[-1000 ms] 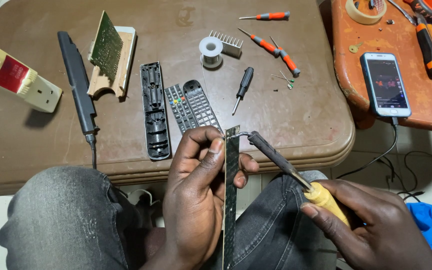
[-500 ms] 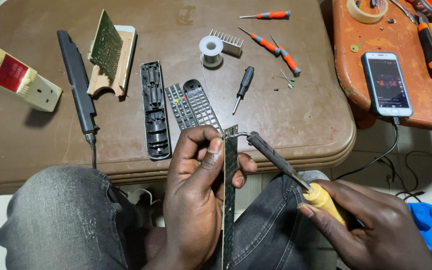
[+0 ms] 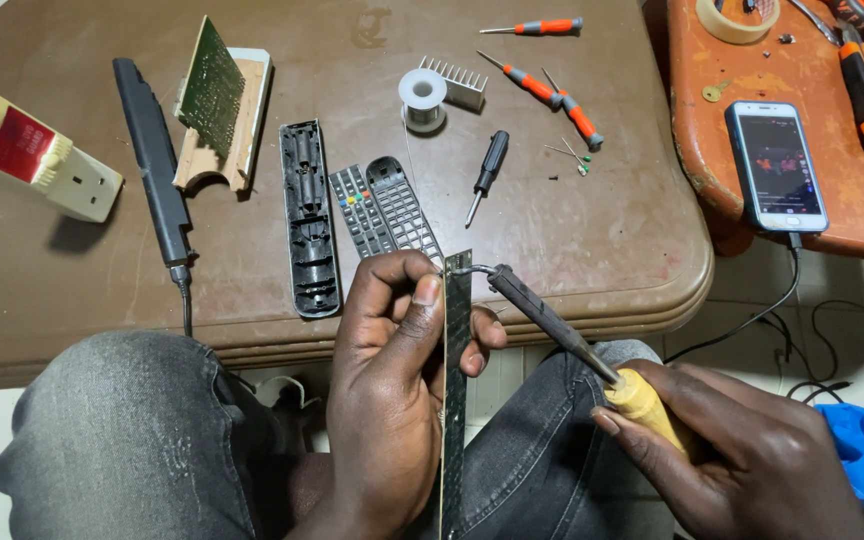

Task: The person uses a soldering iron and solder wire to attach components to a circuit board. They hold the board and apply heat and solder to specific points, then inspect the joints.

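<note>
A worn brown table with rounded corners carries a black remote-control back shell, a spool of solder and orange-handled screwdrivers. Over the person's lap, the left hand pinches a long narrow green circuit board edge-on, long axis running straight away from the body. The right hand is closed round the yellow-handled soldering iron, angled in from the right, its bent tip at the board's far end. Actual contact is hard to make out; the board's near end is cut off.
</note>
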